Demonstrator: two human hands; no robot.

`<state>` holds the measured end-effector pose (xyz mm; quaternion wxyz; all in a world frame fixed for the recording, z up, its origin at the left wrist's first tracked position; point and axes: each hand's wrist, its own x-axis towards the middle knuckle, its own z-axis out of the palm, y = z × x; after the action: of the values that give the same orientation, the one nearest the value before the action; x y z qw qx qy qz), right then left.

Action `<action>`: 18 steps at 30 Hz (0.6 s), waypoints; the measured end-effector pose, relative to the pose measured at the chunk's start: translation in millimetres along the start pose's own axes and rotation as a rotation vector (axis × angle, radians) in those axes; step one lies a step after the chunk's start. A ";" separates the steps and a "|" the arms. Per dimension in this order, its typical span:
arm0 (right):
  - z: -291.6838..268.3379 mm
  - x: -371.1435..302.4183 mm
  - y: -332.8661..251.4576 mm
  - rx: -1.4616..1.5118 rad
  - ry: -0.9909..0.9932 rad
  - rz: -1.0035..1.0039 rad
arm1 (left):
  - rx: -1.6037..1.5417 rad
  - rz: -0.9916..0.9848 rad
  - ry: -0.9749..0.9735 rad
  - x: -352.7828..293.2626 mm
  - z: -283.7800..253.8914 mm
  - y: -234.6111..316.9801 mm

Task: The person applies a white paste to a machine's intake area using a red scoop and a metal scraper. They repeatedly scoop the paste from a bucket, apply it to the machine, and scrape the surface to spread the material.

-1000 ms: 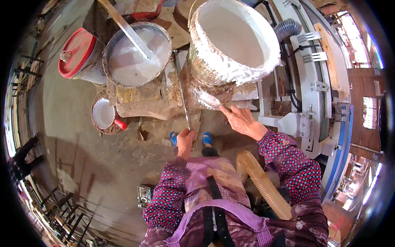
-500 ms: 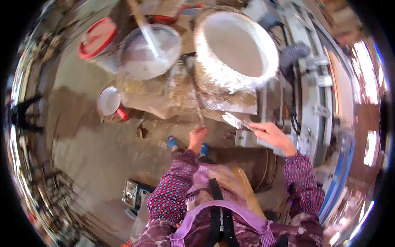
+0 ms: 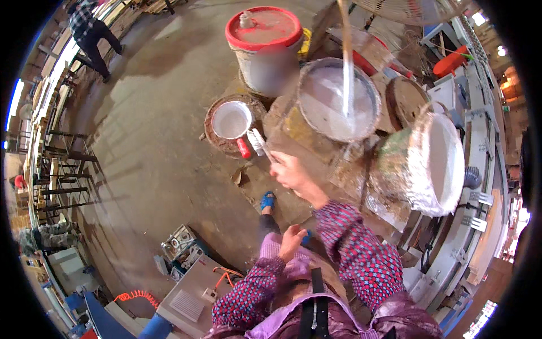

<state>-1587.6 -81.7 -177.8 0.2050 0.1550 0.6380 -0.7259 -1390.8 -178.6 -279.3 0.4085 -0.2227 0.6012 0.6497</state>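
Before us, an open bucket (image 3: 341, 139) has a stirring stick (image 3: 346, 73) in it. Left of that and slightly farther off stands the lidded bucket (image 3: 265, 31); to the right, the larger bucket (image 3: 395, 161), then the machine rail (image 3: 484, 121). Nearer on our left, a saucepan (image 3: 221, 131) sits over a round container (image 3: 221, 148), our paintbrush (image 3: 257, 142) just beside its handle (image 3: 244, 148). A co-worker (image 3: 93, 31) stands far left.

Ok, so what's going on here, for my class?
Someone's right hand holds a whitened brush near a pan with a red handle. The left hand is low by the apron, with no visible tool. Ahead to the right stand a tub of pale mix with a long tool in it, and a bucket caked white.
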 end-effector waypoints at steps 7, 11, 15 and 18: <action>85.5 208.7 88.6 -0.810 0.210 -0.108 | -0.246 -0.072 0.323 33.8 -121.6 26.6; 106.1 250.6 150.4 -0.868 0.326 -0.132 | -0.320 -0.139 0.432 43.0 -163.3 26.7; 97.9 247.3 168.4 -0.902 0.349 -0.117 | -0.394 -0.152 0.429 64.8 -186.4 29.5; 79.7 236.3 164.6 -0.940 0.389 -0.135 | -0.454 -0.087 0.284 104.0 -187.4 34.9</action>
<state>-1708.3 -201.0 -423.8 0.0828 0.1370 0.9304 -0.3299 -1515.4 -329.8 -372.9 0.2870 -0.4231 0.4815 0.7118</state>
